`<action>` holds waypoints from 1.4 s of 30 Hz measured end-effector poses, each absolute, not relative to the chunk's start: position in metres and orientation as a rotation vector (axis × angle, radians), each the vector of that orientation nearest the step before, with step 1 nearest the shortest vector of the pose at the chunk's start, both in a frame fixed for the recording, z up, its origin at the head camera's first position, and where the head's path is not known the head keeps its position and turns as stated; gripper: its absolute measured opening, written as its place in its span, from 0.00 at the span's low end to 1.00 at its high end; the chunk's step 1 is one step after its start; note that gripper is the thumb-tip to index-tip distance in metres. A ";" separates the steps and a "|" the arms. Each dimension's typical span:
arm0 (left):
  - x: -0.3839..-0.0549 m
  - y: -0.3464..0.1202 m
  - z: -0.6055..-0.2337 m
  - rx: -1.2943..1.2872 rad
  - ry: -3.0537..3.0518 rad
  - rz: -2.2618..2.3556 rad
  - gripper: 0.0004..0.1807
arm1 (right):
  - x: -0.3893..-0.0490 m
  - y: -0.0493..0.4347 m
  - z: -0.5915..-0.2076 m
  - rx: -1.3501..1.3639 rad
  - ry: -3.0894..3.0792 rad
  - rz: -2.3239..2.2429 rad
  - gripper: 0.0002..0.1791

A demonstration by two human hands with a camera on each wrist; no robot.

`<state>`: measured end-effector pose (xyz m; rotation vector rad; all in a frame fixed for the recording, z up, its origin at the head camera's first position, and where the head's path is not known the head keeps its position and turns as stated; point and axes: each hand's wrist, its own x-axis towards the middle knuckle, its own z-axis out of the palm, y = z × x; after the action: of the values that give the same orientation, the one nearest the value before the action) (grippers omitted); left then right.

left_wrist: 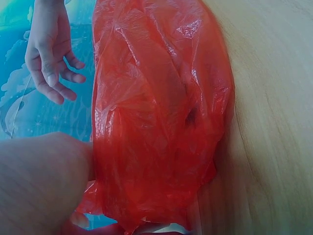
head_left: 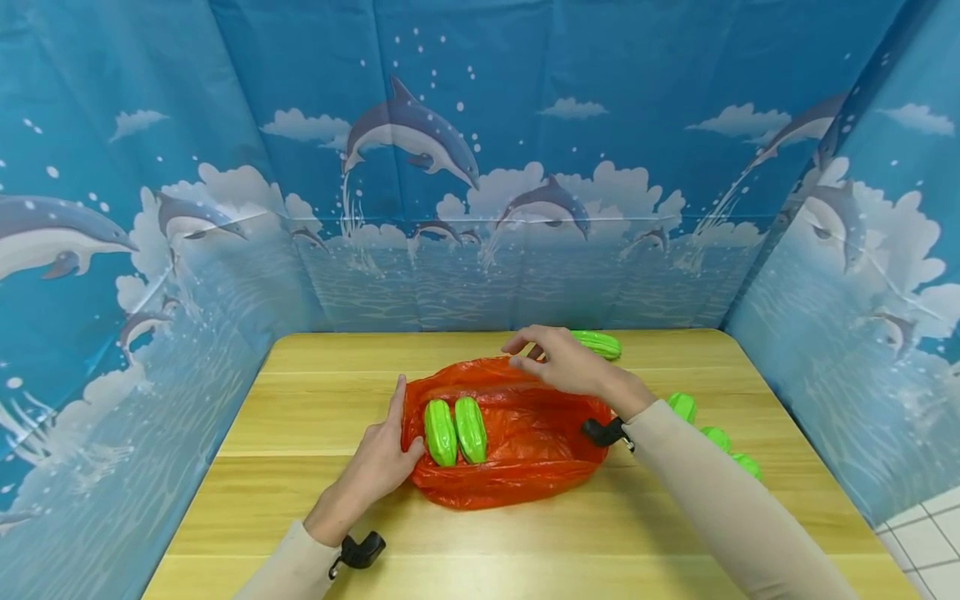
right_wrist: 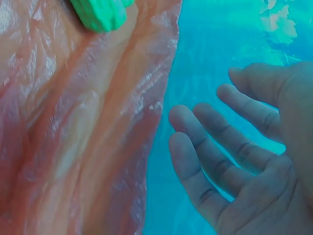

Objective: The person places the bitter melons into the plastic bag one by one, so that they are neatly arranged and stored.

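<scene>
A red plastic bag (head_left: pixel 525 487) lies on the table with its mouth spread wide. Inside it at the left, two bright green, ribbed, elongated pieces (head_left: pixel 471 429) lie side by side. My left hand (head_left: pixel 378 454) is at the bag's left end, index finger straight along the edge and thumb extended at the rim; its other fingers are hidden. Over the back rim hovers my right hand (head_left: pixel 558 358), fingers loosely bent around nothing. In the right wrist view those fingers are apart from the bag (right_wrist: pixel 98 147), and a green tip (right_wrist: pixel 102 14) shows above the plastic.
Another ribbed green piece (head_left: pixel 598 343) lies at the table's back, just behind my right hand. Several more green pieces (head_left: pixel 682 407) are on the right, partly covered by my right forearm. A blue dolphin-print curtain (head_left: pixel 525 167) stands behind the wooden table (head_left: pixel 300 433).
</scene>
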<state>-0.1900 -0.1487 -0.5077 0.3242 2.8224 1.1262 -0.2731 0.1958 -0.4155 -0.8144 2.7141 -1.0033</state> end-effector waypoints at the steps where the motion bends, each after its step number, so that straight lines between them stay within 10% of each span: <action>1: -0.190 -0.149 -0.508 0.324 2.823 1.124 0.64 | -0.274 0.198 -0.414 -0.809 2.720 -1.008 0.17; 42: -0.191 -0.151 -0.507 0.298 2.827 1.113 0.62 | -0.312 0.328 -0.458 -0.440 2.891 -1.165 0.23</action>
<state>-0.1911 -0.1508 -0.5074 0.2979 2.8272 1.1129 -0.3121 0.3284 -0.4580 -0.4396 2.8910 -1.1650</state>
